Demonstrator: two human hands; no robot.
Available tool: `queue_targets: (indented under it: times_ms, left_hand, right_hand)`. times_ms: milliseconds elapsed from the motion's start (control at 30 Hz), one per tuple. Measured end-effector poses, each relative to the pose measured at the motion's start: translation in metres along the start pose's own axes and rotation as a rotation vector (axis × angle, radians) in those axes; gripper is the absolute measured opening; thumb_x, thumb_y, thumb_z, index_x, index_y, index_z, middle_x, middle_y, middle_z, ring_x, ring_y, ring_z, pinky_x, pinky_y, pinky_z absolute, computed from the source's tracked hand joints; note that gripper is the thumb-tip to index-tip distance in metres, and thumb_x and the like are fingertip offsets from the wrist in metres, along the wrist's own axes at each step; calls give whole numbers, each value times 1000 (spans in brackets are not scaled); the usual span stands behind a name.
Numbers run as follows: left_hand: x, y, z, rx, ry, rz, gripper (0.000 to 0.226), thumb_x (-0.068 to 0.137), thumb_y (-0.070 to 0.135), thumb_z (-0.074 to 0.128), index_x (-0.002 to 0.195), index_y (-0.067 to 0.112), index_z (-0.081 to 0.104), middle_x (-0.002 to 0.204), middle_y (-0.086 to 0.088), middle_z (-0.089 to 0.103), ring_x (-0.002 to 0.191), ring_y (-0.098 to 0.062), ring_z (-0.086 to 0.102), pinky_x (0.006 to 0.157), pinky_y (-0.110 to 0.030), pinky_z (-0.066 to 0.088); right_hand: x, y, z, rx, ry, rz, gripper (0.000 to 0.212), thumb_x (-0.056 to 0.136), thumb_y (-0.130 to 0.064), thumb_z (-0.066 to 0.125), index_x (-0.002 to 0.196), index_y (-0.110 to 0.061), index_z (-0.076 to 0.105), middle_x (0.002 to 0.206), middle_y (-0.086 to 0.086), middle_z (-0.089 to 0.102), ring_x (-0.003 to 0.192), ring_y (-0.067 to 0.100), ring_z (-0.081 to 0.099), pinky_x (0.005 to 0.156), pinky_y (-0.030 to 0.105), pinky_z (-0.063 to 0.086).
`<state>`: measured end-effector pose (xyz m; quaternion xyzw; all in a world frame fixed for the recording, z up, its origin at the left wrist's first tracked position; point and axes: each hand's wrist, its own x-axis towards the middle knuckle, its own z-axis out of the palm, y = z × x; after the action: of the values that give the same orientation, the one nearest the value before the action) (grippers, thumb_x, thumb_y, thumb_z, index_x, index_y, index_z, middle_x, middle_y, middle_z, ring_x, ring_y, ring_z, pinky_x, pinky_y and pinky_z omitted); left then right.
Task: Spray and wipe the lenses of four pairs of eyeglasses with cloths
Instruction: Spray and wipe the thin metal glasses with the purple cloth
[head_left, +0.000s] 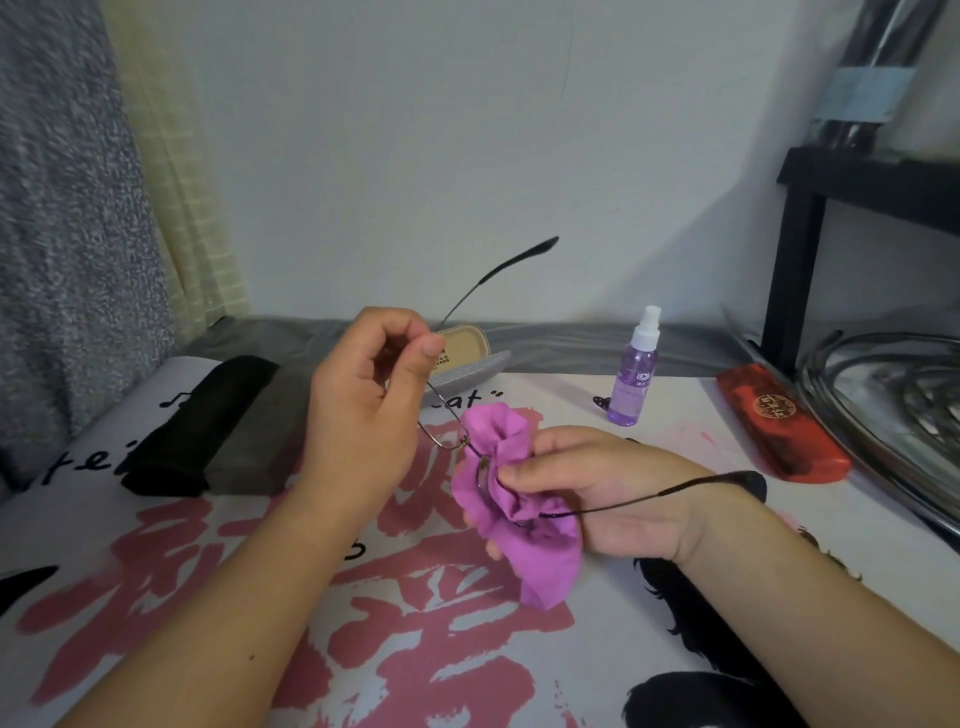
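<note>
Both hands are busy with one pair of thin wire-framed eyeglasses (451, 435). The left hand (363, 395) is raised off the table, fingers curled, thumb and forefinger pinching the frame near one hinge so that the temple arm on that side sticks up and away toward the wall. The right hand (597, 493) lies lower and to the right, its fingers closed round a bunched purple cloth (511, 499) that wraps the other lens; the second temple arm runs out across the right wrist.

To wipe well from here, the person would likely do best to keep the left-hand pinch on the metal rather than on the glass, rub the wrapped lens between thumb and fingers on both faces with light pressure, and avoid twisting, since so slender a frame looks easy to bend. The uncovered lens would then need the same treatment.

Beyond the hands, a purple spray bottle (635, 374) stands upright on the printed table cover (649, 613), just behind the right hand. An open tan-lined case (464, 347) sits behind the left hand, a black case (202, 421) and a grey case (262, 431) lie side by side to the left, and a red case (779, 421) lies far right. No other eyeglasses show.
</note>
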<state>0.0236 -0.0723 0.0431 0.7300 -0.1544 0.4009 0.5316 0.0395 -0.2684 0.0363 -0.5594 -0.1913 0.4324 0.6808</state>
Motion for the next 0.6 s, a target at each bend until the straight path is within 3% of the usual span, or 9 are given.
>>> queue_targets:
  times_ms: [33, 100, 200, 267, 400, 533, 600]
  left_hand:
    - [0, 0, 0, 6, -2, -1, 21, 100, 14, 61, 90, 31, 58, 80, 17, 60, 73, -1, 54, 67, -19, 46]
    - [1, 1, 0, 4, 11, -2, 22, 100, 13, 61, 90, 33, 58, 80, 17, 60, 73, -1, 55, 68, -17, 46]
    - [1, 2, 0, -28, 31, -12, 22, 100, 12, 61, 89, 31, 58, 79, 11, 60, 72, -2, 55, 68, -18, 46]
    - [1, 1, 2, -37, 14, -31, 20, 100, 11, 61, 89, 28, 59, 79, 9, 60, 72, -4, 55, 67, -23, 48]
    - [0, -2, 4, -69, 6, -70, 18, 99, 13, 62, 88, 27, 59, 77, 1, 61, 70, -14, 55, 67, -32, 49]
    - [3, -4, 3, -107, 25, -103, 20, 101, 14, 61, 87, 29, 60, 76, 1, 61, 70, -16, 56, 68, -29, 51]
    - [3, -5, 4, -115, 29, -113, 21, 101, 14, 61, 87, 31, 60, 76, 4, 61, 70, -15, 56, 68, -27, 51]
  right_hand:
    - [-3, -3, 1, 32, -91, -5, 10, 92, 5, 50, 94, 6, 60, 109, 20, 62, 97, 28, 63, 93, 39, 53]
    - [-7, -6, 1, 76, -174, -18, 29, 89, 16, 42, 116, 8, 49, 110, 18, 62, 96, 26, 65, 90, 35, 55]
    - [-6, -6, 1, 22, -147, -15, 45, 87, 20, 43, 132, 17, 41, 107, 15, 64, 92, 24, 64, 86, 31, 55]
    - [-2, -1, -1, -11, -88, 7, 38, 87, 17, 47, 124, 23, 45, 99, 13, 68, 85, 22, 68, 82, 30, 56]
    - [0, 1, 5, -37, -9, 20, 16, 89, 11, 55, 96, 6, 68, 92, 17, 70, 76, 24, 70, 70, 31, 58]
    - [-1, -3, 14, 9, 103, -37, 34, 96, 6, 50, 76, -6, 75, 80, 16, 69, 63, 18, 67, 53, 28, 56]
    - [1, -4, 15, -23, 144, -36, 32, 97, 2, 51, 77, -5, 74, 78, 15, 69, 61, 18, 67, 52, 28, 56]
